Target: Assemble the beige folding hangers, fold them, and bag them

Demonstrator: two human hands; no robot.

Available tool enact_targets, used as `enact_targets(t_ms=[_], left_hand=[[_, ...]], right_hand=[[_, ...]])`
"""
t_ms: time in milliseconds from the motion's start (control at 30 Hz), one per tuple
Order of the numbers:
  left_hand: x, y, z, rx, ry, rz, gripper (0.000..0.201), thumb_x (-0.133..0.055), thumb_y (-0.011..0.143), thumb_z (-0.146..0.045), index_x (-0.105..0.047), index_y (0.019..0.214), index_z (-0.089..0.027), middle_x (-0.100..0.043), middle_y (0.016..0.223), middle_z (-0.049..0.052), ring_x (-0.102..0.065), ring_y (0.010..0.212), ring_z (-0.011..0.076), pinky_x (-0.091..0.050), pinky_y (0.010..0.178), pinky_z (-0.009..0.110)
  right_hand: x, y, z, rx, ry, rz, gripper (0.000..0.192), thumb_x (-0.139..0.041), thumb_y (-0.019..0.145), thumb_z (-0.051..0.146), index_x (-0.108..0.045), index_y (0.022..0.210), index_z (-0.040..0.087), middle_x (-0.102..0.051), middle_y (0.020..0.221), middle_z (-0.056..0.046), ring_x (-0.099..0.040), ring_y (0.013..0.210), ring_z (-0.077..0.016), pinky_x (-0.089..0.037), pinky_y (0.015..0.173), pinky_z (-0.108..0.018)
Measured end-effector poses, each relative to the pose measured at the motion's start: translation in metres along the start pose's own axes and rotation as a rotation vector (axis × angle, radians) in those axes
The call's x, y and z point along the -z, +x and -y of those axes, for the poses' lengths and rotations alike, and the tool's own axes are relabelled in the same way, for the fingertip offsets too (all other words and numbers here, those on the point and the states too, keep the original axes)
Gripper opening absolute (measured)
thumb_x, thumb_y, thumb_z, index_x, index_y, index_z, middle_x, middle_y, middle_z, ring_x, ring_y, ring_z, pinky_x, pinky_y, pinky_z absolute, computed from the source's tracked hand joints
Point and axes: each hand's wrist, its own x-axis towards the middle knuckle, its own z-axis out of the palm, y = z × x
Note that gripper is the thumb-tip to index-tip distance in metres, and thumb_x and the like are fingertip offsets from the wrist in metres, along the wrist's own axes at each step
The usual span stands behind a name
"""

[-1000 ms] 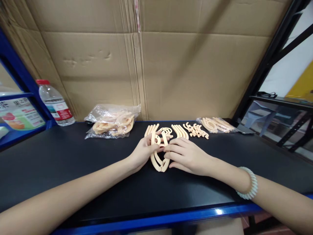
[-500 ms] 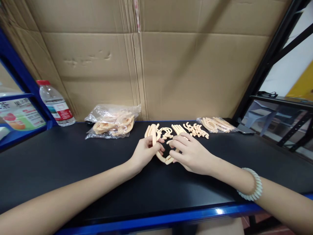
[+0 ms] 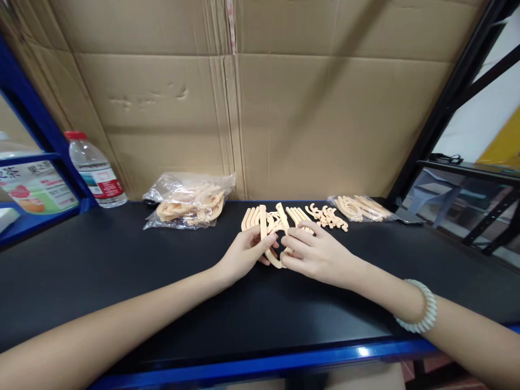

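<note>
Both hands are fitting peach plastic pieces together: the left hand (image 3: pixel 244 254) is pinching an upright strip (image 3: pixel 263 223), the right hand (image 3: pixel 319 253) is gripping the curved piece (image 3: pixel 276 261) between them, just above the table (image 3: pixel 122 271).

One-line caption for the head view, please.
Left hand and right hand hold a peach plastic piece over a black tabletop, more pieces behind.

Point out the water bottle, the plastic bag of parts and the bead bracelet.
water bottle (image 3: pixel 96 176), head view, on its label.
plastic bag of parts (image 3: pixel 187 200), head view, middle of the bag.
bead bracelet (image 3: pixel 424 311), head view, beads on the right wrist.
</note>
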Motion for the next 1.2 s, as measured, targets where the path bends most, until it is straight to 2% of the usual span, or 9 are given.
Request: enact_targets(t_ms=[133,233,433,667,767,900,967,1067,1200], left_hand=[[0.001,0.0,0.0,0.023,0.003,-0.053,0.027,-0.061,0.083,-0.038,-0.056,0.081,-0.012,-0.062,0.07,0.001,-0.065,0.057,0.0127,-0.053,0.051,0.02],[0.001,0.0,0.001,0.031,-0.046,-0.074,0.027,-0.059,0.085,-0.039,-0.055,0.081,-0.013,-0.063,0.069,0.002,-0.067,0.061,0.0139,-0.055,0.054,0.021],[0.002,0.0,0.0,0.029,-0.19,-0.114,0.025,-0.062,0.084,-0.037,-0.056,0.089,-0.014,-0.066,0.083,0.003,-0.069,0.07,0.0149,-0.057,0.061,0.023],[-0.002,-0.002,-0.002,0.034,-0.138,-0.067,0.031,-0.06,0.085,-0.043,-0.058,0.082,-0.012,-0.069,0.076,0.006,-0.069,0.072,0.0169,-0.057,0.063,0.024],[-0.002,-0.001,-0.005,0.079,-0.184,-0.089,0.026,-0.057,0.088,-0.037,-0.055,0.079,-0.013,-0.07,0.069,0.005,-0.069,0.066,0.0157,-0.056,0.058,0.022],[0.001,0.003,-0.007,0.218,-0.32,-0.19,0.023,-0.043,0.096,-0.023,-0.051,0.076,-0.014,-0.067,0.056,0.004,-0.066,0.053,0.0119,-0.049,0.045,0.015],[0.003,0.005,-0.006,0.238,-0.368,-0.201,0.024,-0.041,0.096,-0.02,-0.05,0.075,-0.014,-0.067,0.055,0.005,-0.066,0.051,0.0118,-0.047,0.043,0.013],[0.005,0.007,-0.003,0.215,-0.381,-0.146,0.023,-0.043,0.096,-0.023,-0.05,0.076,-0.014,-0.069,0.058,0.007,-0.069,0.056,0.0149,-0.048,0.044,0.015],[0.006,0.006,-0.001,0.203,-0.381,-0.132,0.023,-0.044,0.096,-0.025,-0.05,0.076,-0.014,-0.07,0.061,0.009,-0.071,0.059,0.0167,-0.05,0.047,0.016]], right_hand=[[-0.001,0.0,0.0,-0.007,0.018,0.033,0.018,-0.047,0.091,0.009,-0.061,0.084,0.018,-0.063,0.088,-0.004,-0.056,0.094,-0.0196,-0.042,0.088,-0.038],[-0.003,-0.002,-0.001,-0.062,0.024,0.018,0.02,-0.045,0.092,0.008,-0.061,0.084,0.017,-0.064,0.1,-0.007,-0.055,0.1,-0.0208,-0.042,0.09,-0.04],[-0.005,-0.004,-0.003,-0.18,0.05,0.04,0.018,-0.045,0.093,0.013,-0.061,0.083,0.016,-0.064,0.104,-0.011,-0.054,0.101,-0.0226,-0.041,0.09,-0.041],[-0.008,-0.006,0.0,-0.214,0.051,0.201,0.026,-0.041,0.089,0.005,-0.059,0.076,0.017,-0.06,0.066,-0.002,-0.052,0.07,-0.0176,-0.034,0.094,-0.042],[-0.005,-0.006,0.002,-0.153,0.013,0.134,0.025,-0.042,0.088,0.004,-0.059,0.078,0.019,-0.059,0.062,0.0,-0.052,0.068,-0.0161,-0.033,0.092,-0.039],[0.006,-0.009,-0.001,-0.054,-0.092,-0.127,0.021,-0.051,0.087,0.007,-0.056,0.074,0.022,-0.063,0.068,0.003,-0.056,0.072,-0.0141,-0.033,0.08,-0.033],[0.012,-0.011,-0.008,-0.171,-0.009,-0.251,0.02,-0.052,0.087,0.007,-0.053,0.076,0.023,-0.066,0.074,0.004,-0.058,0.074,-0.0137,-0.033,0.079,-0.033],[0.013,-0.017,-0.027,-0.476,0.185,-0.349,0.017,-0.051,0.089,0.009,-0.053,0.093,0.025,-0.068,0.083,0.003,-0.062,0.076,-0.015,-0.034,0.09,-0.039],[0.003,-0.031,-0.056,-0.595,0.232,-0.198,0.021,-0.047,0.088,0.01,-0.055,0.1,0.025,-0.067,0.096,-0.003,-0.056,0.109,-0.0234,-0.025,0.105,-0.05]])
